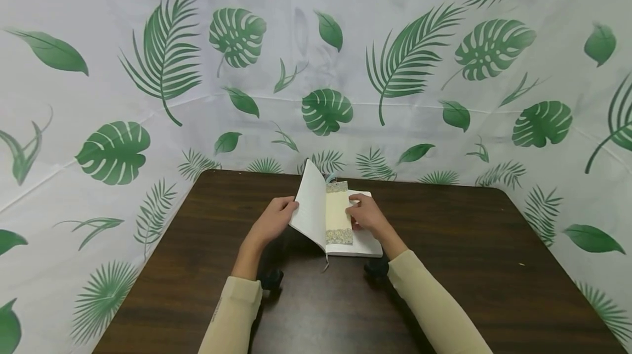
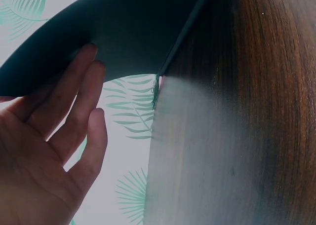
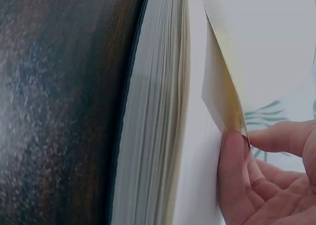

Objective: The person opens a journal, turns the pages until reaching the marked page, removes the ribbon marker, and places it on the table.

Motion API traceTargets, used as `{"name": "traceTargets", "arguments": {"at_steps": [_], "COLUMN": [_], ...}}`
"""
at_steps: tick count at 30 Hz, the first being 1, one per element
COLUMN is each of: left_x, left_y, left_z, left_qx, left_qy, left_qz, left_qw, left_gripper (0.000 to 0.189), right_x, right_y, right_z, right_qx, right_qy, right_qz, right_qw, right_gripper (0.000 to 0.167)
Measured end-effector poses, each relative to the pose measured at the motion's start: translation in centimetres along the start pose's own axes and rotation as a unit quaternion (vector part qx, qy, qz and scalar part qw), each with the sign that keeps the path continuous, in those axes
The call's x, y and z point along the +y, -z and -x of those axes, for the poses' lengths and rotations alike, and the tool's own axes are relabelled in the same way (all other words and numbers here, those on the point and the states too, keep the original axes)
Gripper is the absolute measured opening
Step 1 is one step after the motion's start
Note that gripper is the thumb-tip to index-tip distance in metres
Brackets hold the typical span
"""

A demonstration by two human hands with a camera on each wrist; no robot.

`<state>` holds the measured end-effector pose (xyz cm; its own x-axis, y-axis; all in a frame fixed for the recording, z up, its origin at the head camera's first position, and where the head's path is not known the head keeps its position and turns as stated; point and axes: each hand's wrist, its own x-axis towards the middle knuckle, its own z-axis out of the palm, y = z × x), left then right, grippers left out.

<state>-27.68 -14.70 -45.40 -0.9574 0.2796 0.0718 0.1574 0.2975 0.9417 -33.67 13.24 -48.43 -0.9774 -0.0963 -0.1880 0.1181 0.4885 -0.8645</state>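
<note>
On the dark wooden table, the notebook lies open, its raised left side slanting toward eleven o'clock. The left hand, at nine o'clock, holds that side, thumb in front, fingers behind; its wrist view hides the thumb, so firmness is unclear. The right hand, at three o'clock, pinches the edge of the card, lifted off the page. From this nearer hand, the card lies toward nine o'clock, long axis running twelve to six.
</note>
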Motion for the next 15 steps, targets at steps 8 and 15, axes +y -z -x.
{"name": "traceTargets", "arguments": {"at_steps": [8, 15], "left_x": [-0.2, -0.4], "left_y": [0.0, 0.0], "left_z": [0.0, 0.0], "left_qx": [-0.002, -0.004], "left_qy": [-0.003, 0.000], "left_qz": [0.003, 0.013], "left_qw": [1.0000, 0.9999], "left_gripper": [0.041, 0.042], "right_x": [-0.4, -0.5], "right_y": [0.5, 2.3], "right_z": [0.2, 0.2], "right_qx": [-0.007, -0.006], "right_qy": [0.019, 0.025], "right_qz": [-0.014, -0.010], "right_qw": [0.9997, 0.9996], "right_gripper": [0.055, 0.053]}}
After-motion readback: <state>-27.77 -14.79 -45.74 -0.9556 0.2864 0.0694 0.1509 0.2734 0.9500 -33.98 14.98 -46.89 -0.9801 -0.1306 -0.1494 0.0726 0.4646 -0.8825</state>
